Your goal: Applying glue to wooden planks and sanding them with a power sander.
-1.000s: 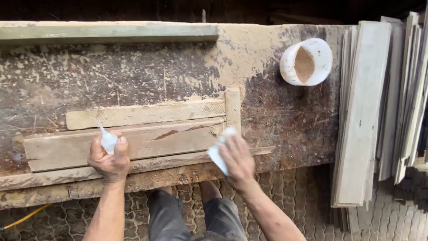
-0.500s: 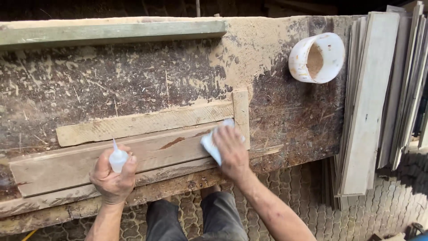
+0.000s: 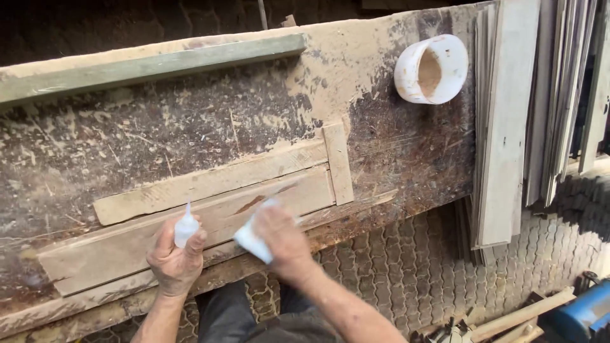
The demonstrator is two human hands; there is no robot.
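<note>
My left hand (image 3: 175, 262) grips a small white squeeze bottle (image 3: 185, 226), nozzle up, over the near wooden plank (image 3: 127, 251). My right hand (image 3: 278, 238) holds a folded white cloth (image 3: 251, 241) pressed on the same plank near its middle, blurred with motion. A second plank (image 3: 210, 181) lies just behind it. A short upright strip (image 3: 337, 162) butts against the right ends of both planks. All sit on a stained, dusty workbench (image 3: 159, 133).
A white plastic bucket (image 3: 431, 70) lies on its side at the bench's back right. A stack of grey boards (image 3: 508, 121) leans at the right end. A green batten (image 3: 152, 63) runs along the back edge. Paved floor and tools (image 3: 572, 314) lie below right.
My right hand with the cloth has slid leftward along the near plank toward my left hand. The left hand has kept the bottle upright over the plank.
</note>
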